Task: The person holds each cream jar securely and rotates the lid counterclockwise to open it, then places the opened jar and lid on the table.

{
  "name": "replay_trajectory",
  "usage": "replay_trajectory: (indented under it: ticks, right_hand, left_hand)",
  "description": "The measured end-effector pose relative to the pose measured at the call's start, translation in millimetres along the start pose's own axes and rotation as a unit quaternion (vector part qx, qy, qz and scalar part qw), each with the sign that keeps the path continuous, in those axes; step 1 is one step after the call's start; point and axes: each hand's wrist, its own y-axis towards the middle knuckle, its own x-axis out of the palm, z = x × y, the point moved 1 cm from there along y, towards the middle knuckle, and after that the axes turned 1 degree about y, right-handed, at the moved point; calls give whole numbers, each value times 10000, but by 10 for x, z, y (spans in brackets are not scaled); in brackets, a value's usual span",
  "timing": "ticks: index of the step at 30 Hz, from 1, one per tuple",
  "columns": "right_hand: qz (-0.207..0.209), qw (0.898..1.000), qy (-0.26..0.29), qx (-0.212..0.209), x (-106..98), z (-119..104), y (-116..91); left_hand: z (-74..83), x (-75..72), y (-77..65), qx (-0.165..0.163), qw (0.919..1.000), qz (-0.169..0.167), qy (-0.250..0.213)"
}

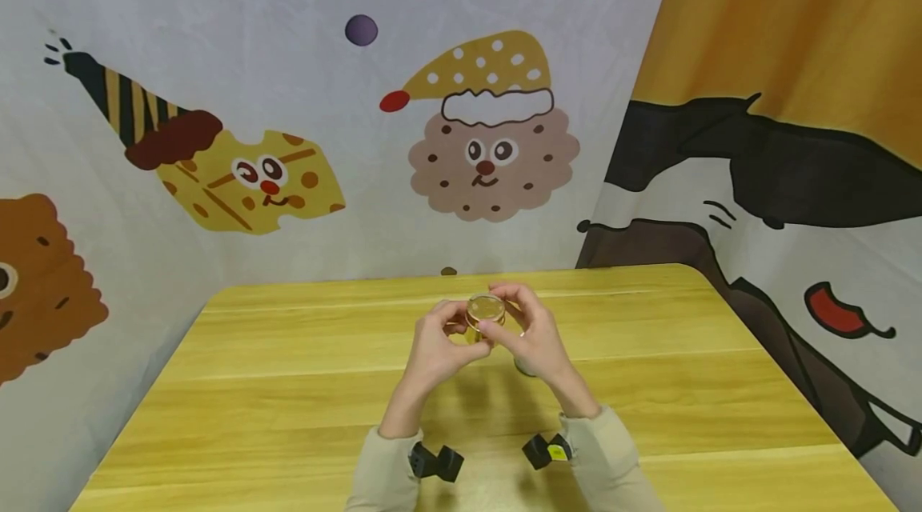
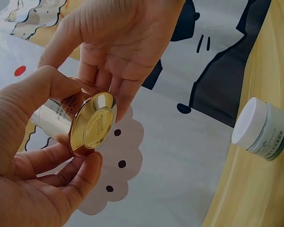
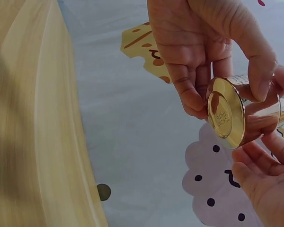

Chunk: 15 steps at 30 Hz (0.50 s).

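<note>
A small gold cosmetic jar (image 1: pixel 486 307) is held between both hands above the wooden table. My left hand (image 1: pixel 438 346) grips it from the left, thumb and fingers curled about its side. From the right, my right hand (image 1: pixel 535 336) pinches it, its thumb on the near side. Both wrist views show the jar tilted, its shiny gold base (image 2: pixel 97 125) with small lettering turned toward the cameras. Dark print runs along its silvery side in the left wrist view. Below the right hand stands a white-lidded cream jar (image 2: pixel 262 128), mostly hidden behind that hand in the head view.
The wooden table (image 1: pixel 288 408) spreads out under the hands, its far edge close to a cloth backdrop (image 1: pixel 288 40) with cartoon food figures. Black wrist cameras (image 1: pixel 435 462) sit at both cuffs.
</note>
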Motion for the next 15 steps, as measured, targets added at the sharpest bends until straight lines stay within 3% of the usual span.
replay_trajectory:
  ticks: [3, 10, 15]
  right_hand:
    - [-59, 9998, 7, -168, -2, -4, -2]
    - [-373, 9968, 423, -566, 10, -1, 10]
    - [-339, 9984, 266, -368, 8, -1, -1]
  left_hand:
    - [57, -5, -7, 37, 10000, -9, 20]
    - [-3, 1, -2, 91, 9999, -22, 105]
    - [5, 4, -3, 15, 9999, 28, 145]
